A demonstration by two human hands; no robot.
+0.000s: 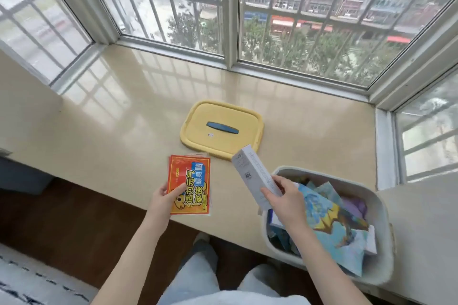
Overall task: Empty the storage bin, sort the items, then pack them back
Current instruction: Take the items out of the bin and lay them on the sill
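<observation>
A white storage bin (383, 208) stands on the beige window ledge at the lower right, holding blue picture packets (332, 225) and other items. My right hand (282, 199) grips a long white box (252, 176) above the bin's left rim, tilted up to the left. My left hand (162, 199) pinches the lower left edge of an orange-red heat-patch packet (190, 187), which seems to lie flat on the ledge, apparently with more packets under it. The bin's yellow lid (223, 129) with a dark blue handle lies flat behind them.
The beige ledge (124, 119) runs wide to the left and back, bounded by barred windows (230, 7). Its front edge drops to a dark wood floor (74, 218). A patterned rug (29, 277) lies at the lower left. My knees show at the bottom.
</observation>
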